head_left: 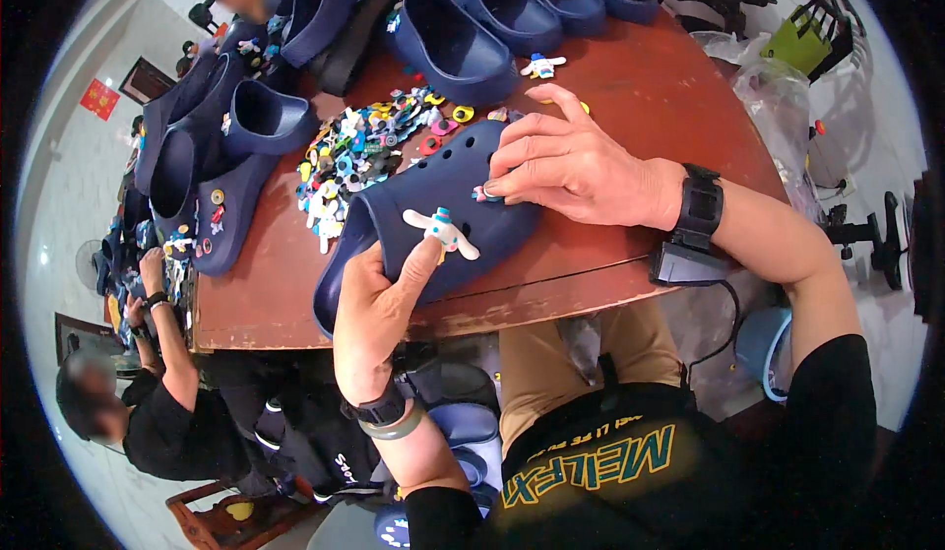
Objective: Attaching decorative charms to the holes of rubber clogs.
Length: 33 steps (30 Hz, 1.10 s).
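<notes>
Closest to my camera is the black shirt. Centred in my view, the navy clog lies along an 8-to-2 o'clock axis, toe toward 2. The left hand grips its opening; the right hand pinches a small charm against it. Below spreads a worn red-brown table; a blue bucket stands at 4.

A navy-blue, smooth, foam-like clog with round holes through its upper sits tilted in the left hand over the near part of the tabletop, its open heel toward the lower left and its toe toward the upper right. A white, long-eared figure charm with a small teal hat lies against the upper, beside the thumb. A small pink-and-teal charm, partly hidden, is at the right hand's fingertips, on the upper; whether it is seated cannot be told.
</notes>
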### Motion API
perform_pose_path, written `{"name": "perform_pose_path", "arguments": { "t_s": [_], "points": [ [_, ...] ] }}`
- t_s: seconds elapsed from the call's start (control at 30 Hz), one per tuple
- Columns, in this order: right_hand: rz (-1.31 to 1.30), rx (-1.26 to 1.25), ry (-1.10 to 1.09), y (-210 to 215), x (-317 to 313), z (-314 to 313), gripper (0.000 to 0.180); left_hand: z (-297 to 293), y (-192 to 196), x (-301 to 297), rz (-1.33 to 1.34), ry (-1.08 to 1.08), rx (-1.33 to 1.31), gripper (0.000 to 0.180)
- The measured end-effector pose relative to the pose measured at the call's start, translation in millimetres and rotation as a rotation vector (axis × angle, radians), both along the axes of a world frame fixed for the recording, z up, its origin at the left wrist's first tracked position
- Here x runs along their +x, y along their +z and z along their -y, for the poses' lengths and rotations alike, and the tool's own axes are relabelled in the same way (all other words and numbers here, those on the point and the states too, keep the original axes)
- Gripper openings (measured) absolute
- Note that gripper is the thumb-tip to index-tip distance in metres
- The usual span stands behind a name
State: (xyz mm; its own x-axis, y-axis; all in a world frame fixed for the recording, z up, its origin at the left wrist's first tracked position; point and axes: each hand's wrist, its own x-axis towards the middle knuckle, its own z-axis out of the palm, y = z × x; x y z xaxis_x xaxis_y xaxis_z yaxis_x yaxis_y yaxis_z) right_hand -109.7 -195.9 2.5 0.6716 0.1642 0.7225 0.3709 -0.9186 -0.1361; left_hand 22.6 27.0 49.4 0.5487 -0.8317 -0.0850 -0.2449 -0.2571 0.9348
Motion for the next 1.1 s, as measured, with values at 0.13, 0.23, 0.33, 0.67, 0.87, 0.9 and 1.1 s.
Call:
{"name": "perform_pose_path", "arguments": {
  "t_s": [0.13,0.23,0.33,0.67,0.87,0.9,1.1],
  "points": [
    [-0.051,-0.029,0.018,8.9,-5.0,1.1,0.017,2.0,-5.4,-0.1,0.068,-0.047,-0.114,0.029],
    [-0.057,-0.061,0.001,15.7,-5.7,-2.0,0.018,0.2,-5.2,1.6,0.071,-0.056,-0.091,0.028],
    [-0.093,-0.070,-0.009,15.2,-4.8,0.1,0.021,1.1,-7.3,4.1,0.120,-0.056,-0.103,0.028],
    [-0.071,-0.079,-0.056,3.4,-4.3,-2.4,0.025,6.9,-6.3,0.9,0.027,-0.022,-0.103,0.028],
    [0.122,0.031,-0.188,6.1,-0.3,25.3,0.013,3.9,-5.8,-3.4,-0.014,0.037,-0.099,0.024],
    [0.043,0.114,-0.266,11.8,-0.8,41.5,0.011,1.0,-3.2,-5.1,-0.041,0.055,-0.099,0.025],
    [-0.455,0.521,-0.479,16.0,-20.6,97.3,0.024,0.8,-5.1,-2.2,-0.053,0.037,-0.090,0.027]
  ]
}}
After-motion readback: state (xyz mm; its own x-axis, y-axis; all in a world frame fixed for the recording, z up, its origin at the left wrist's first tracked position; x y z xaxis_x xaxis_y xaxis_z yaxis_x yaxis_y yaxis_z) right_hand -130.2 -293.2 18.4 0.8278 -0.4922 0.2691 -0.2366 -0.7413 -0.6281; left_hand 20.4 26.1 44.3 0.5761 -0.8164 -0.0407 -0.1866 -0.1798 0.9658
